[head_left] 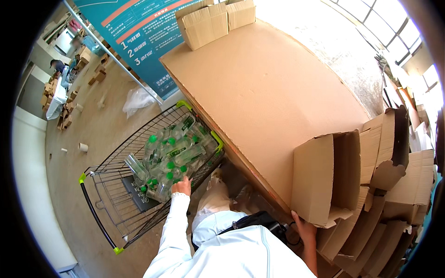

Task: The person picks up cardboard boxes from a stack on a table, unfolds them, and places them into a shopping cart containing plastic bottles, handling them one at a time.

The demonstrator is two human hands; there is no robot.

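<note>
My left hand [181, 186] is closed over the near side of a wire shopping cart [121, 221], beside clear plastic bottles [175, 155] with green caps. What its fingers hold, if anything, is hidden. The bottles lie heaped in the cart, pointing different ways. At the right, my right hand [306, 230] grips the lower edge of an open cardboard box [313, 173]. One finger or the thumb shows against the box; the other fingers are hidden. That box rests at the near right corner of a large brown cardboard-covered table [273, 88].
More open cardboard boxes [371, 245] are stacked at the right. Two small cartons [204, 27] stand on the table's far end, near a blue printed banner [139, 41]. A clear plastic bag [139, 99] lies on the floor. A person [60, 69] is far left among cartons.
</note>
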